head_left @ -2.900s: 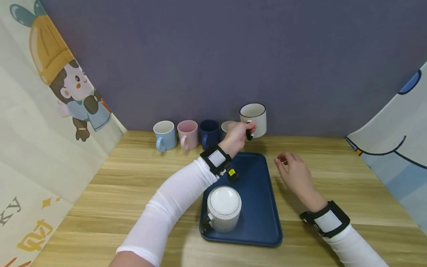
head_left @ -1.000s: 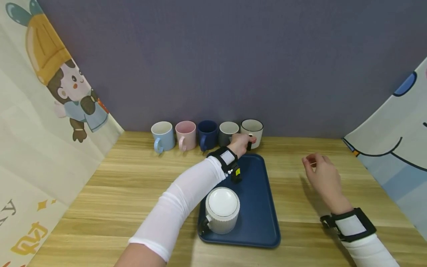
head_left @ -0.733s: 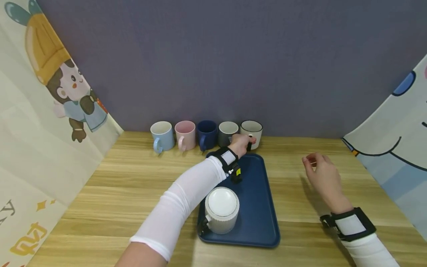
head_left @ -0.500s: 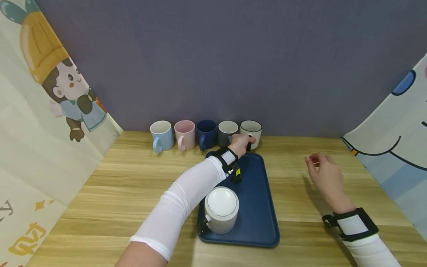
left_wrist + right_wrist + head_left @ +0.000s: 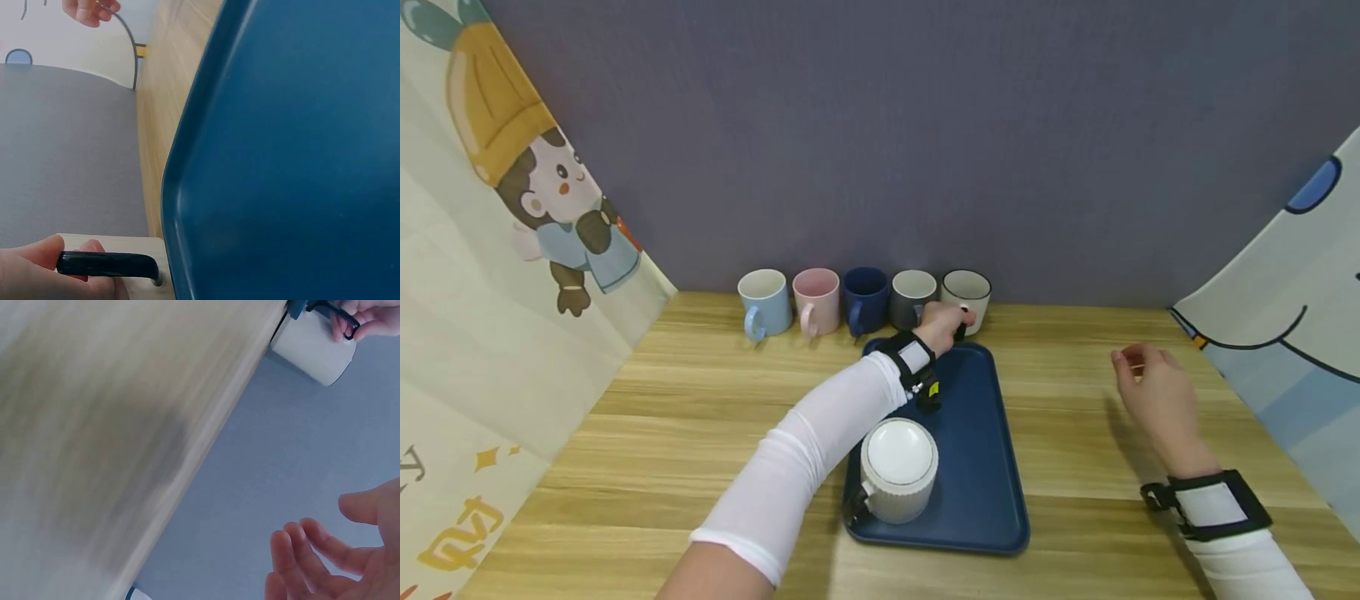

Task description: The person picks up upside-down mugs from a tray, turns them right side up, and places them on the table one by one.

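My left hand [image 5: 942,325] holds the black handle [image 5: 103,264] of a white mug [image 5: 966,290] with a black rim. That mug stands upright at the right end of a row, behind the tray. Left of it are a grey mug [image 5: 908,302], a dark blue mug [image 5: 867,300], a pink mug [image 5: 817,302] and a light blue mug [image 5: 765,302]. My right hand [image 5: 1157,396] hovers over the table's right side, fingers loosely bent and holding nothing; its thumb stands apart from the fingers in the right wrist view.
A dark blue tray [image 5: 977,467] lies on the wooden table [image 5: 715,417], under my left forearm. On its front left part sits a ribbed whitish mug [image 5: 898,475], upside down, its dark handle toward the left. A grey wall [image 5: 880,142] rises right behind the row.
The white mug, held in the air 2.9 s ago, has come down onto the table beside the grey mug; my left hand keeps its grip. My right hand has moved rightward, away from the tray.
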Demonstrator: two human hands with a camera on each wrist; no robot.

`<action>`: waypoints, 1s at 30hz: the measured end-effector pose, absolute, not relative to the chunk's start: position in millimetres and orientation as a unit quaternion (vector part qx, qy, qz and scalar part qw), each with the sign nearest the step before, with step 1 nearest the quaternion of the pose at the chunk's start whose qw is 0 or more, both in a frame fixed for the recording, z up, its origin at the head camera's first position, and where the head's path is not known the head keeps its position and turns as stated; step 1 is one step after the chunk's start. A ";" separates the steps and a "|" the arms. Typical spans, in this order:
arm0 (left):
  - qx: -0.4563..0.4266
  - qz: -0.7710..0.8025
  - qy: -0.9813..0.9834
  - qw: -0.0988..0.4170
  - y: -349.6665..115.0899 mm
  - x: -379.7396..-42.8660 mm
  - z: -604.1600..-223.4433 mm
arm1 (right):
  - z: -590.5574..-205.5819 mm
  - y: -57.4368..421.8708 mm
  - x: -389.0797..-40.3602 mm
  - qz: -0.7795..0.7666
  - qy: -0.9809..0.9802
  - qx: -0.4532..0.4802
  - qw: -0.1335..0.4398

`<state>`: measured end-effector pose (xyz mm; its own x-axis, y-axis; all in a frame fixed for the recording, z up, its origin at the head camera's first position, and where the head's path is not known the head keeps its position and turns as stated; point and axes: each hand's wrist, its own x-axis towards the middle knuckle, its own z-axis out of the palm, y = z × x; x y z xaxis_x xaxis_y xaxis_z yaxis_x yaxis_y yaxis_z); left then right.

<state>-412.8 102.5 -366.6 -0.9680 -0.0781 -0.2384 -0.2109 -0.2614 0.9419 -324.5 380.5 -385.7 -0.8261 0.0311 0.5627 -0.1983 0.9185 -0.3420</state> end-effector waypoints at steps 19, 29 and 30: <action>-0.094 0.708 0.697 0.068 93.2 -408.2 -367.4 | -388.5 388.8 -325.4 0.181 -0.931 0.040 0.314; -0.035 0.710 0.690 0.138 67.4 -395.6 -342.2 | -385.2 385.2 -323.2 0.182 -0.938 0.040 0.293; -0.028 0.703 0.696 0.143 63.9 -394.6 -339.6 | -384.9 384.7 -323.4 0.183 -0.938 0.041 0.292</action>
<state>-394.6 63.9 -339.6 -0.9572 0.1625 -0.2394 -0.2411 0.0095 0.9705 -323.4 384.7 -384.9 -0.8262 0.0303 0.5626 -0.1835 0.9296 -0.3196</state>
